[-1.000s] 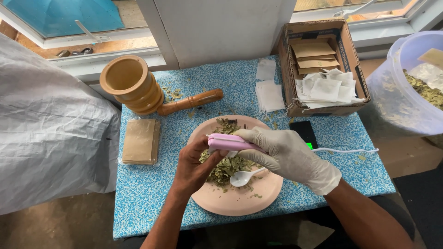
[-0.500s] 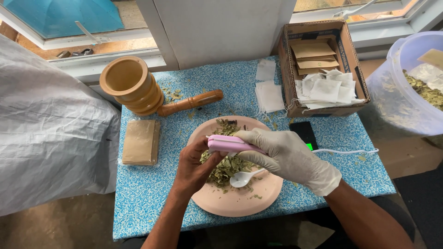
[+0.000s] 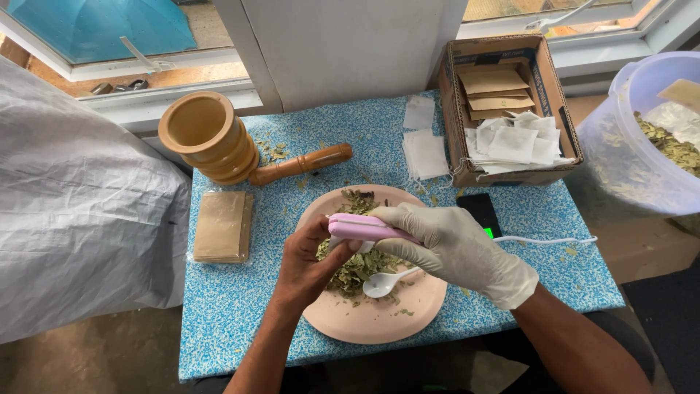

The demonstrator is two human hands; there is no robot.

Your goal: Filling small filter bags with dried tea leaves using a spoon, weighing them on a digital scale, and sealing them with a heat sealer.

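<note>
Compared with the frames a second earlier, nothing of note had changed: both hands kept the same posture over the plate (image 3: 408,321), which suggested a sustained press rather than a fresh movement.

The right hand (image 3: 456,244), in a thin white glove, was closed around a pink handheld sealer (image 3: 361,228), a slim, smooth plastic bar with a white cord (image 3: 547,239) trailing to the right. The bare left hand (image 3: 306,266) was cupped beneath the sealer's front end, fingers pinched on a small white sachet (image 3: 364,246) that was mostly hidden; its exact hold could not be made out.

Below them lay crumbled dry green leaves (image 3: 354,270) and a white plastic spoon (image 3: 386,281) on the round, matt pink plate. The surface (image 3: 233,306) carried a speckled blue covering. Also noted: a turned wooden mortar (image 3: 208,135), its pestle (image 3: 302,162) lying beside it, a packet of brown sachets (image 3: 221,225), loose white filter bags (image 3: 425,149), a cardboard box (image 3: 456,109) of bags, and a translucent tub (image 3: 642,131) of leaves.
</note>
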